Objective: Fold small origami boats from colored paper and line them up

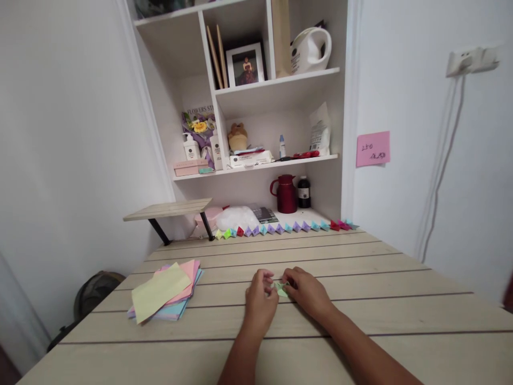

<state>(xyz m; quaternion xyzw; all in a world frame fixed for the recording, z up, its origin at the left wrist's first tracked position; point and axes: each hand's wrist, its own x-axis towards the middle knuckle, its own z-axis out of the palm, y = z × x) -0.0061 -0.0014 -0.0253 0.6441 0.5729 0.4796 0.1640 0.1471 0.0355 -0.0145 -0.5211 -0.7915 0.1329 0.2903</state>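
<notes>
Forearms (360, 342) stretch over the slatted table (385, 315) toward a small green paper (281, 289) near its middle. The right hand (308, 294), fingers bent together, seems to pinch its right side; the left hand (261, 303) is half curled at its left, its grip impossible to tell. For a crisp fold, steadying one side while pressing lightly along the other should serve best. Farther left lie loose sheets (160, 294); beyond runs a row of folded papers (296, 227).

From the person's head, the camera looks forward and slightly down across the table (401, 315). The left hand (260, 300) and right hand (308, 291) are near, low in view; the shelf (300, 77) stands farther off.
</notes>
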